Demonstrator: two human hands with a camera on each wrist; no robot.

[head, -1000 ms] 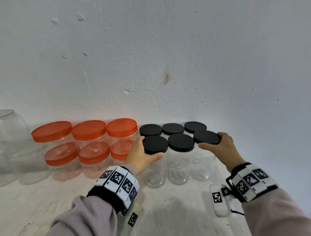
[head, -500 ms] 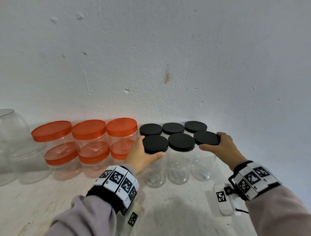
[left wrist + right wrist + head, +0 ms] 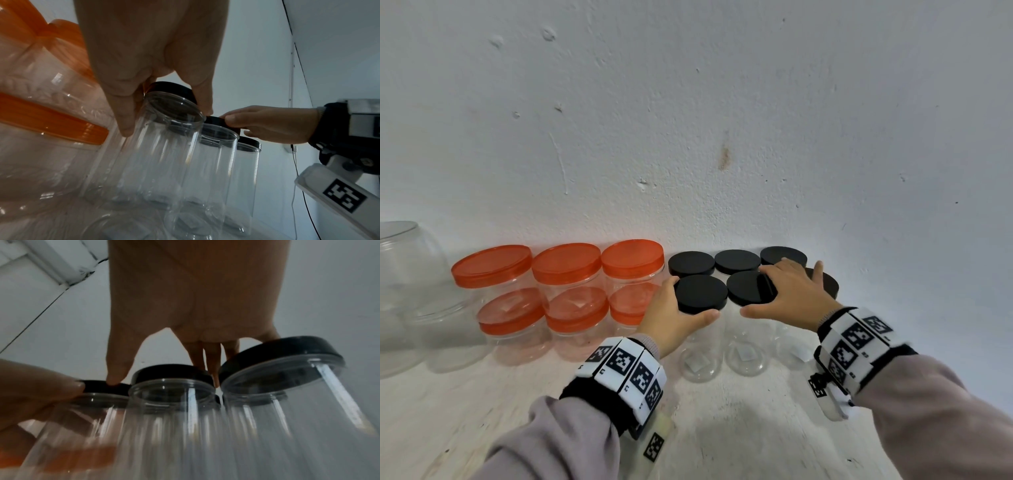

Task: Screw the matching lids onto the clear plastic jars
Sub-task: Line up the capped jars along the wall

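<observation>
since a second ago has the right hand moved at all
Yes. The right hand has slid left from the front right black lid to lie across the front middle black lid; the jars stayed in place.

Six black lids [image 3: 700,293] cap clear, colourless jars [image 3: 744,353] just right of the translucent orange lids [image 3: 566,262], all against a pale blue-white wall [image 3: 722,102]. Wristbands [image 3: 626,368] carry black-and-white square marker patterns; the sleeves [image 3: 558,442] are greyish mauve.
</observation>
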